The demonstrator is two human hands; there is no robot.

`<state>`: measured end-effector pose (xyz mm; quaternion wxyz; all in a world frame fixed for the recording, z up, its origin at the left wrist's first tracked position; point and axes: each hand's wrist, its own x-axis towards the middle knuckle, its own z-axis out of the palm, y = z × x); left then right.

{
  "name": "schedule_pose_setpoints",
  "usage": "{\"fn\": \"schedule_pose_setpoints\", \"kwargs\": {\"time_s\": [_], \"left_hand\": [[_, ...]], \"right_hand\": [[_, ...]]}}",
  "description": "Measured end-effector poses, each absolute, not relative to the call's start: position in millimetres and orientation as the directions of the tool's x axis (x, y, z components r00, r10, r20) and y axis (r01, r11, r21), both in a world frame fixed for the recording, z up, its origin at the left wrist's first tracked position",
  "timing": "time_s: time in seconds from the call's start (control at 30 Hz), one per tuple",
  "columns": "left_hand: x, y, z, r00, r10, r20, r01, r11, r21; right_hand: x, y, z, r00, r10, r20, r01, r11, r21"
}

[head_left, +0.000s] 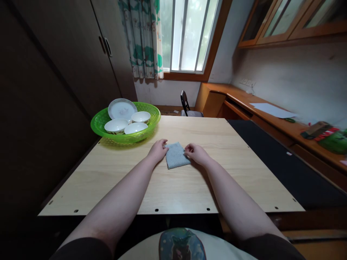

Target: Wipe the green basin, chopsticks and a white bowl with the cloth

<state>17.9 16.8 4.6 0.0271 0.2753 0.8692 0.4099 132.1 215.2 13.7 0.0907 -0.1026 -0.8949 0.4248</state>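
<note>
A small grey-blue cloth (176, 156) lies flat on the light wooden table (179, 195), between my two hands. My left hand (158, 150) is at the cloth's left edge, its fingers curled and touching the upper left corner. At the right edge, my right hand (197, 153) has its thumb and fingers drawn together on the cloth's side. A green plastic basket (151, 117) stands at the table's back left corner. It holds a white plate (121, 108) leaning upright and three white bowls, one (116, 125) at the left.
Beyond the table's far edge stands a dark folding chair (191, 113). Along the right wall runs a wooden desk (238, 94) with white paper (273, 110) and a green bag (334, 141). A dark wardrobe (67, 47) is on the left.
</note>
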Motion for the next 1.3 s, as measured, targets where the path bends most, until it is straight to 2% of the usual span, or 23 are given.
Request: {"fn": "schedule_pose_setpoints", "kwargs": {"time_s": [0.07, 0.13, 0.27, 0.37, 0.47, 0.6, 0.67, 0.73, 0.83, 0.9, 1.0, 1.1, 1.2, 1.3], "left_hand": [[17.8, 16.7, 4.0, -0.848, 0.497, 0.185, 0.463, 0.524, 0.714], [17.9, 16.9, 4.6, -0.852, 0.489, 0.185, 0.461, 0.534, 0.709], [19.3, 18.7, 6.5, -0.841, 0.501, 0.203, 0.457, 0.459, 0.762], [20.6, 20.8, 7.1, -0.836, 0.5, 0.224, 0.449, 0.39, 0.804], [21.3, 22.0, 7.5, -0.844, 0.494, 0.207, 0.402, 0.329, 0.854], [22.3, 21.6, 8.6, -0.818, 0.538, 0.203, 0.339, 0.167, 0.926], [24.1, 21.0, 9.6, -0.803, 0.561, 0.2, 0.321, 0.126, 0.939], [26.7, 20.6, 10.8, -0.798, 0.574, 0.185, 0.313, 0.131, 0.941], [30.2, 20.4, 12.8, -0.8, 0.575, 0.173, 0.316, 0.159, 0.935], [30.7, 20.4, 13.5, -0.798, 0.575, 0.179, 0.328, 0.166, 0.93], [28.9, 20.0, 13.6, -0.802, 0.567, 0.187, 0.338, 0.173, 0.925], [27.5, 18.7, 14.2, -0.804, 0.565, 0.185, 0.325, 0.157, 0.933], [29.9, 16.3, 18.1, -0.771, 0.608, 0.191, 0.336, 0.133, 0.932], [35.4, 13.3, 25.0, -0.674, 0.711, 0.2, 0.418, 0.143, 0.897]], "right_hand": [[132.8, 212.6, 15.2, -0.958, 0.259, 0.124, 0.085, 0.667, -0.74], [134.0, 208.4, 17.0, -0.97, 0.201, 0.14, 0.047, 0.714, -0.699], [134.4, 199.2, 17.7, -0.994, 0.055, 0.099, -0.023, 0.764, -0.645], [134.1, 196.2, 17.7, -0.997, 0.055, 0.062, 0.003, 0.771, -0.637], [137.6, 197.5, 23.2, -0.998, 0.024, 0.05, -0.017, 0.732, -0.681], [145.2, 202.7, 36.1, -0.988, -0.128, 0.087, -0.143, 0.544, -0.827], [145.9, 204.5, 38.6, -0.98, -0.154, 0.129, -0.188, 0.479, -0.857], [143.2, 204.6, 35.9, -0.983, -0.082, 0.166, -0.184, 0.534, -0.825], [135.7, 201.6, 26.1, -0.983, 0.025, 0.182, -0.107, 0.728, -0.677], [131.5, 199.0, 20.9, -0.987, 0.018, 0.161, -0.082, 0.801, -0.593], [131.1, 197.2, 21.5, -0.991, -0.001, 0.137, -0.079, 0.821, -0.565], [138.4, 198.8, 30.5, -0.994, -0.06, 0.086, -0.103, 0.721, -0.685], [148.5, 202.4, 40.5, -0.971, -0.232, -0.055, -0.063, 0.473, -0.879], [155.1, 205.7, 46.3, -0.902, -0.402, -0.158, 0.042, 0.282, -0.958]]}}
